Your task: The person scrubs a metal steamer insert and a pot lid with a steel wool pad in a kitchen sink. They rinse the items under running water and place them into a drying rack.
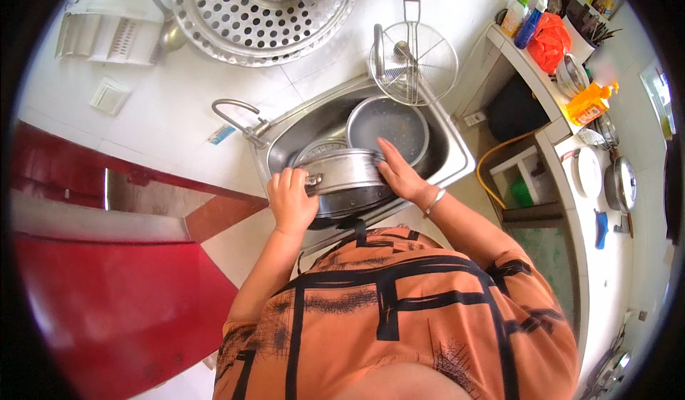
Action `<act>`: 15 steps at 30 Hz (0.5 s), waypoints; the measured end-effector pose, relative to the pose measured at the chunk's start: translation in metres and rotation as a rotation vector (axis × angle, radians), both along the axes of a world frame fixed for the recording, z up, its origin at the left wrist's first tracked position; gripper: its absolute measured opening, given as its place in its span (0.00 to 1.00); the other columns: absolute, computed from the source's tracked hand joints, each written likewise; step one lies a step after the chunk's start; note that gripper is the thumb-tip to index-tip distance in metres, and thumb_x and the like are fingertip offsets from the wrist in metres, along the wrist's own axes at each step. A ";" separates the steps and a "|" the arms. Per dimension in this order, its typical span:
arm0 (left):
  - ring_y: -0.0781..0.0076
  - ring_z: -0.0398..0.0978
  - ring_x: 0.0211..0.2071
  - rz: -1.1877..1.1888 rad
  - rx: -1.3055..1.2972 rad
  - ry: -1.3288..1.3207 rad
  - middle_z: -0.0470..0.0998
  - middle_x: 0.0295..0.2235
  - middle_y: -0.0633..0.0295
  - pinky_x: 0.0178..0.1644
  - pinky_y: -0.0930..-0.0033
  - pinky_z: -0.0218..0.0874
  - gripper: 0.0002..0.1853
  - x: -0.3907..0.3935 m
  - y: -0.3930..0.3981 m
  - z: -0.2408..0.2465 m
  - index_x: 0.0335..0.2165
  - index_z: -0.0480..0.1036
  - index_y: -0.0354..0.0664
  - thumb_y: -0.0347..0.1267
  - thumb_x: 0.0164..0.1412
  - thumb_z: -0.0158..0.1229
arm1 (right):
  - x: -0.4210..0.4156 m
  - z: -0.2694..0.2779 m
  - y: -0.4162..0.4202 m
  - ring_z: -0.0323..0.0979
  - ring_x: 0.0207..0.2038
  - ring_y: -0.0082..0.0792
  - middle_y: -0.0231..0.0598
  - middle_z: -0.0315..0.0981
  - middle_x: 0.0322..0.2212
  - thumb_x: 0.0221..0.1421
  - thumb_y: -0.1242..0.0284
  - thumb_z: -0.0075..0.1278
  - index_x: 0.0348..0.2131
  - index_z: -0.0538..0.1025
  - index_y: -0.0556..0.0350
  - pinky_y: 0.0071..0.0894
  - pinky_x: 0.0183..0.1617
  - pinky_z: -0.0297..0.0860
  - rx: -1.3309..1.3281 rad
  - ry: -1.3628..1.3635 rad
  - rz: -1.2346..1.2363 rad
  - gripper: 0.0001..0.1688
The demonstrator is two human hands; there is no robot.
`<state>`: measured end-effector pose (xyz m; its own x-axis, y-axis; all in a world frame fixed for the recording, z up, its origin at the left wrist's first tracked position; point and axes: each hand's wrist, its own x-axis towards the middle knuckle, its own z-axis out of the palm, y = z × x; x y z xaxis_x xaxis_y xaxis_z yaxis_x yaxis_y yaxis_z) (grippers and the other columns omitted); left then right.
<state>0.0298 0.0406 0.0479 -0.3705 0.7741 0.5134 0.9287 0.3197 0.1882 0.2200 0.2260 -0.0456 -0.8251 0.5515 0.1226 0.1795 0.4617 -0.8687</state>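
My left hand (292, 199) grips the left side of a stainless-steel pot or steamer tier (345, 171) by its small side handle (313, 181). My right hand (402, 174) presses against its right side, thumb and fingers apart. The vessel is tilted at the near edge of the metal sink (455, 156); its lower part is dark, and I cannot tell whether that is its inside or another pan. Behind it in the sink stands a round basin (388, 127) of cloudy water with bits floating. Partly hidden beside the basin is a perforated steamer plate (326, 146).
A curved faucet (238, 105) rises at the sink's left. A wire strainer (415, 65) hangs over the sink's far corner, near a large perforated steamer tray (235, 25). Along the right counter stand spray bottles (516, 12), a red plastic bag (549, 41), an orange bottle (588, 104) and a lidded pot (621, 186).
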 end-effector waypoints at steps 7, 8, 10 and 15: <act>0.52 0.67 0.32 -0.038 -0.009 -0.035 0.70 0.29 0.59 0.38 0.55 0.58 0.18 0.000 -0.010 0.000 0.29 0.69 0.44 0.23 0.32 0.63 | -0.057 0.085 -0.029 0.58 0.59 0.52 0.51 0.63 0.53 0.53 0.70 0.49 0.57 0.65 0.53 0.42 0.63 0.56 0.449 0.019 0.227 0.31; 0.51 0.67 0.33 -0.038 -0.002 -0.052 0.70 0.29 0.58 0.39 0.54 0.59 0.18 0.000 -0.012 0.000 0.29 0.69 0.43 0.24 0.33 0.63 | -0.047 0.080 -0.016 0.63 0.55 0.49 0.49 0.67 0.50 0.54 0.67 0.46 0.56 0.67 0.52 0.40 0.60 0.59 0.285 0.040 0.205 0.29; 0.52 0.67 0.33 -0.032 0.024 -0.039 0.70 0.29 0.58 0.39 0.55 0.59 0.18 -0.002 -0.010 -0.002 0.28 0.69 0.43 0.24 0.32 0.64 | -0.021 0.048 0.020 0.65 0.54 0.51 0.53 0.67 0.51 0.57 0.62 0.43 0.56 0.66 0.54 0.39 0.59 0.60 -0.015 -0.053 0.206 0.30; 0.53 0.68 0.32 -0.053 0.142 -0.078 0.71 0.29 0.59 0.38 0.56 0.60 0.18 -0.006 -0.014 -0.008 0.28 0.69 0.44 0.25 0.33 0.66 | -0.002 0.014 0.034 0.69 0.48 0.54 0.57 0.71 0.46 0.57 0.54 0.43 0.50 0.71 0.57 0.41 0.53 0.63 -0.124 -0.050 0.144 0.30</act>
